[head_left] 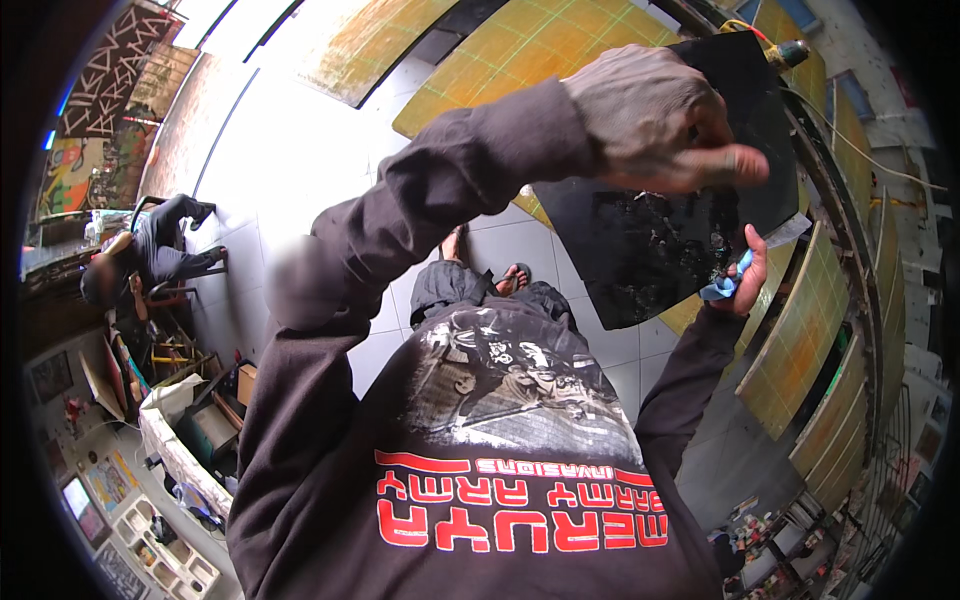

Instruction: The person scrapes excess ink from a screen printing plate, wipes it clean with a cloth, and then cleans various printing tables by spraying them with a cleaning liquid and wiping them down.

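A flat black panel (pixel 620 265) stands tilted in front of me, with glossy, wet-looking patches across its middle. Over its upper part reaches my left hand (pixel 655 120), fingers curled downward and thumb stretched out to the right. Whatever lies under those fingers is hidden. Beside the panel's lower right edge, my right hand (pixel 748 285) is closed around a crumpled light-blue cloth (pixel 722 288). A small pale translucent piece (pixel 792 230) sticks out at the panel's right edge, near that hand.
Yellow boards with green grid lines (pixel 800 335) line a dark curved rail (pixel 868 300) on the right, and more lie ahead. A tool with a dark rounded end (pixel 790 54) and cables rests past the panel. Another person (pixel 165 245) sits on a chair at left, above a box (pixel 215 425).
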`<state>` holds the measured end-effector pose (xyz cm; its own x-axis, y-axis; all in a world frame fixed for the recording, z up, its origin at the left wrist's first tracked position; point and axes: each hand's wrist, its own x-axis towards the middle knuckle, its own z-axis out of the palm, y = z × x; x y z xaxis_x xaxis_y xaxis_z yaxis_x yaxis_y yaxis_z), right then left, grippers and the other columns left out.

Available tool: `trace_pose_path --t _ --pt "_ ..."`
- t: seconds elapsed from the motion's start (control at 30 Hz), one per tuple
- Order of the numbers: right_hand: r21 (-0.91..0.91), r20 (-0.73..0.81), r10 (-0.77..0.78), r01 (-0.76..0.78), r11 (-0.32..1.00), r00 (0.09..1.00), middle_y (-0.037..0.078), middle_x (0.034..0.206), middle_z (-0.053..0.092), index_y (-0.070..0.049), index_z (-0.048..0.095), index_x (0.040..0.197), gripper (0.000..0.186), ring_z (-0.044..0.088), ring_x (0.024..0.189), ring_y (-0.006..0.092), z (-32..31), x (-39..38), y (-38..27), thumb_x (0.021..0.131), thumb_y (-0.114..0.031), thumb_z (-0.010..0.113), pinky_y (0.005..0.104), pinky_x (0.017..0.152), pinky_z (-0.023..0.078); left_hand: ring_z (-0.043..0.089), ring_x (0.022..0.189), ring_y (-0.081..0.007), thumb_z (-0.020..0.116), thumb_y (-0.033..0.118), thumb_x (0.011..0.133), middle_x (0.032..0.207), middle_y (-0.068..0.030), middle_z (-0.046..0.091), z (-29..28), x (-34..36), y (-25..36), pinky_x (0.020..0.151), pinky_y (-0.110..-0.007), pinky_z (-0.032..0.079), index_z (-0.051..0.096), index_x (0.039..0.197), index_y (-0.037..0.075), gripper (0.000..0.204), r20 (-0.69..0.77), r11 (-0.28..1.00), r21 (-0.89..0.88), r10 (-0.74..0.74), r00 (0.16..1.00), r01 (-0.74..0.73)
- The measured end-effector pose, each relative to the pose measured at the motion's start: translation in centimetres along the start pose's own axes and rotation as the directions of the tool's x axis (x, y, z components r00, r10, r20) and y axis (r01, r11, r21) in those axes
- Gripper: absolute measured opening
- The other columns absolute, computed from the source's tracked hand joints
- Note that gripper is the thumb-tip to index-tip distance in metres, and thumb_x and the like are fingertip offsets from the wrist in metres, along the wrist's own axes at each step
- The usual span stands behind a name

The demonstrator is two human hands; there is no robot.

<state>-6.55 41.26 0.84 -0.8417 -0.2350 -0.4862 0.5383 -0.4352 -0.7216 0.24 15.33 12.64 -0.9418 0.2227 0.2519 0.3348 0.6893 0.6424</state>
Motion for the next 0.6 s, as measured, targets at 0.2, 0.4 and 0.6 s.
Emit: trace_pose_path --t 0.2,0.4,0.6 --pt "-0.017 -0.106 -0.039 0.037 0.999 0.994 -0.007 0.052 0.050 -0.015 0.046 0.077 0.027 0.045 0.033 0.0022 -0.4 0.5 1.8 0.077 -0.025 0.071 0.0148 0.032 0.038 0.061 0.059 -0.0227 0.059 0.042 0.077 0.059 -0.0073 0.059 0.9 2.7 -1.6 0.054 -0.038 0.045 0.066 0.065 0.012 0.032 -0.006 0.975 0.152 0.164 0.987 -0.161" --pt "-0.019 -0.154 -0.049 0.047 0.999 0.987 -0.007 0.055 0.050 -0.015 0.048 0.076 0.025 0.042 0.033 0.0025 0.0 0.5 2.0 0.077 -0.026 0.071 0.0150 0.032 0.036 0.060 0.059 -0.0212 0.057 0.034 0.073 0.060 -0.0054 0.060 0.4 4.3 -1.4 0.055 -0.037 0.045 0.068 0.069 0.014 0.023 0.070 0.967 0.177 0.173 0.982 -0.182" --pt "-0.038 -0.135 -0.048 0.043 0.998 0.990 -0.007 0.054 0.051 -0.015 0.049 0.078 0.025 0.043 0.033 0.0033 -1.1 1.3 2.3 0.077 -0.027 0.070 0.0157 0.032 0.038 0.059 0.059 -0.0215 0.057 0.033 0.071 0.062 -0.0049 0.061 0.0 4.8 -1.1 0.056 -0.038 0.045 0.068 0.071 0.015 0.021 0.091 0.968 0.188 0.152 0.984 -0.167"
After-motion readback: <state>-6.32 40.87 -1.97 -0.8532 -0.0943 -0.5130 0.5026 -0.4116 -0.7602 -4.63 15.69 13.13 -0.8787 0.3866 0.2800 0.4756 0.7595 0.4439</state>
